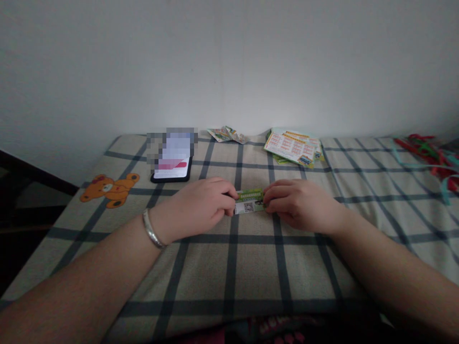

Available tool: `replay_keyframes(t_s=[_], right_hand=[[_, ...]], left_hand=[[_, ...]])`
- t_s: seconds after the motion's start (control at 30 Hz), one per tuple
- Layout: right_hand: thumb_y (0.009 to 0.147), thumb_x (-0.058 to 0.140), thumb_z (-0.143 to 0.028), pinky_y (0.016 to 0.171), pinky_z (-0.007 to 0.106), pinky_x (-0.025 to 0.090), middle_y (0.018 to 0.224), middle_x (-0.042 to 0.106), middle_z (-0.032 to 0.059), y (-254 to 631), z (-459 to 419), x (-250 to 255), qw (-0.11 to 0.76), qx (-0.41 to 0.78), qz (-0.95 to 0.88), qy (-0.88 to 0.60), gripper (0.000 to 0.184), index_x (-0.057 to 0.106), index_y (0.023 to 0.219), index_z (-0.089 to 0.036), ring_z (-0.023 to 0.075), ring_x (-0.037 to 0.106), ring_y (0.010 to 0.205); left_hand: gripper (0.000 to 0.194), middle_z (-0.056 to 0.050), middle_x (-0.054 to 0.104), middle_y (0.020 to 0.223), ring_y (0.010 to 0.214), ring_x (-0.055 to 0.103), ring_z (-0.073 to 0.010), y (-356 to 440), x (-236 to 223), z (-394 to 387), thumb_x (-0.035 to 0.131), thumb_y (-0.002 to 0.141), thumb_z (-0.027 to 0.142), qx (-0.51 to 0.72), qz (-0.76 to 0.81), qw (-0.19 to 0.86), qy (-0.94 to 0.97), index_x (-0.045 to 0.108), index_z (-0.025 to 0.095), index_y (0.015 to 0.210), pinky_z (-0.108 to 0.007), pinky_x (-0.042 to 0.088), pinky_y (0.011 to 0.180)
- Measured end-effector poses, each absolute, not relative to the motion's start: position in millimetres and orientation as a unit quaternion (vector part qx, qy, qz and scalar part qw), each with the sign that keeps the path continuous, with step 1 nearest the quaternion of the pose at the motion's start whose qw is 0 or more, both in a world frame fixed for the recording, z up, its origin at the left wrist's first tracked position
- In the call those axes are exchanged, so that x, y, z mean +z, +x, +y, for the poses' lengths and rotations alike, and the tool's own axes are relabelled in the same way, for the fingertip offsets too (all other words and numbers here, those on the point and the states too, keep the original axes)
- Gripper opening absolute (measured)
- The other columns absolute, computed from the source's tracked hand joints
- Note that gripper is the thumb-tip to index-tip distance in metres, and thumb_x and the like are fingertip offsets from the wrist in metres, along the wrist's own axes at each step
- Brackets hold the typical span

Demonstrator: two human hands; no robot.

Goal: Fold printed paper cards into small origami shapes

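Note:
A small green and white printed paper with a square code on it lies between my hands, low over the checked cloth. My left hand, with a silver bangle at its wrist, pinches the paper's left end. At the right end, the fingers of my right hand are closed on the same piece. My fingertips cover both ends, so I cannot tell whether the paper is folded. Beyond my left hand lies a phone with its screen lit.
Several printed leaflets lie by the wall, beside crumpled or folded paper pieces. An orange bear figure lies flat at the left. Red, green and pale blue ribbon-like strips are heaped at the far right. The checked cloth spreads underneath.

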State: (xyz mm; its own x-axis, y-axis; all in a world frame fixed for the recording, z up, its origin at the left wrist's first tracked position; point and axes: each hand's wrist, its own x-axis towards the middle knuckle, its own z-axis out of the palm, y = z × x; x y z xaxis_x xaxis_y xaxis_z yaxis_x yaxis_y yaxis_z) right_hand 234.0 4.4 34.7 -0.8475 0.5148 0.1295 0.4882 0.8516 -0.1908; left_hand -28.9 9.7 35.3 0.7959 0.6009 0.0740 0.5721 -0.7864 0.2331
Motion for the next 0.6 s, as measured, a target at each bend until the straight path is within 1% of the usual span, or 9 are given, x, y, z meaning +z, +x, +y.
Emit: replay_keyframes(t_s=[0.1,0.17,0.2,0.27,0.3,0.33,0.4,0.47,0.6], right_hand=[[0.083,0.049,-0.009,0.076,0.031,0.046,0.092,0.068,0.0049,232,6,29,0.098,0.068,-0.949,-0.291,0.022,0.069,0.085,-0.018,0.0178,0.060,0.090],[0.084,0.050,-0.012,0.076,0.031,0.046,0.091,0.069,0.0049,231,7,24,0.116,0.056,-0.945,-0.301,0.021,0.069,0.092,-0.018,0.0178,0.061,0.087],[0.086,0.051,-0.015,0.075,0.031,0.046,0.092,0.069,0.0048,231,7,22,0.131,0.047,-0.940,-0.311,0.021,0.068,0.097,-0.018,0.0176,0.062,0.085],[0.088,0.054,-0.022,0.075,0.031,0.047,0.100,0.070,0.0063,230,7,17,0.166,0.024,-0.928,-0.333,0.024,0.066,0.109,-0.018,0.0184,0.063,0.087],[0.089,0.056,-0.027,0.076,0.032,0.048,0.105,0.069,0.0075,229,8,15,0.180,0.013,-0.922,-0.342,0.028,0.065,0.114,-0.019,0.0196,0.063,0.090],[0.088,0.059,-0.031,0.078,0.034,0.048,0.111,0.068,0.0089,229,8,14,0.187,0.004,-0.917,-0.351,0.033,0.063,0.119,-0.019,0.0211,0.063,0.094],[0.086,0.064,-0.040,0.083,0.038,0.049,0.116,0.066,0.0111,228,9,13,0.184,-0.004,-0.911,-0.369,0.046,0.060,0.125,-0.018,0.0242,0.062,0.100],[0.084,0.066,-0.044,0.086,0.040,0.050,0.117,0.066,0.0114,229,10,13,0.165,0.004,-0.909,-0.382,0.051,0.059,0.126,-0.017,0.0258,0.061,0.102],[0.083,0.067,-0.045,0.088,0.041,0.049,0.115,0.067,0.0102,229,12,15,0.150,0.034,-0.913,-0.379,0.046,0.064,0.121,-0.018,0.0254,0.061,0.103]], left_hand=[[0.020,-0.005,0.064,0.097,0.098,0.057,-0.0202,-24,29,10,0.047,0.084,0.009,0.088,0.340,0.078,0.933,0.065,0.017,0.085,-0.037,0.046,0.091],[0.015,-0.005,0.063,0.096,0.095,0.057,-0.0203,-21,26,8,0.048,0.087,0.014,0.102,0.366,0.067,0.922,0.062,0.017,0.093,-0.037,0.047,0.087],[0.014,-0.005,0.063,0.098,0.096,0.057,-0.0207,-20,24,7,0.050,0.088,0.017,0.111,0.378,0.060,0.917,0.060,0.017,0.098,-0.037,0.047,0.087],[0.026,-0.007,0.061,0.109,0.103,0.055,-0.0232,-20,21,5,0.058,0.088,0.027,0.132,0.401,0.034,0.906,0.057,0.017,0.112,-0.040,0.046,0.090],[0.036,-0.008,0.060,0.114,0.107,0.054,-0.0252,-20,19,5,0.062,0.087,0.034,0.137,0.414,0.015,0.900,0.055,0.017,0.118,-0.043,0.044,0.093],[0.042,-0.008,0.059,0.116,0.109,0.053,-0.0267,-20,18,6,0.064,0.085,0.038,0.136,0.420,0.004,0.897,0.055,0.018,0.121,-0.044,0.043,0.094],[0.043,-0.008,0.059,0.116,0.109,0.052,-0.0275,-21,16,6,0.065,0.084,0.043,0.130,0.425,0.004,0.896,0.058,0.020,0.118,-0.046,0.042,0.095],[0.038,-0.006,0.060,0.114,0.109,0.052,-0.0272,-21,14,7,0.066,0.083,0.044,0.130,0.431,0.019,0.893,0.061,0.021,0.113,-0.046,0.041,0.096],[0.035,-0.006,0.059,0.114,0.110,0.052,-0.0266,-18,12,5,0.070,0.079,0.037,0.157,0.448,0.047,0.879,0.060,0.021,0.107,-0.046,0.040,0.098]])
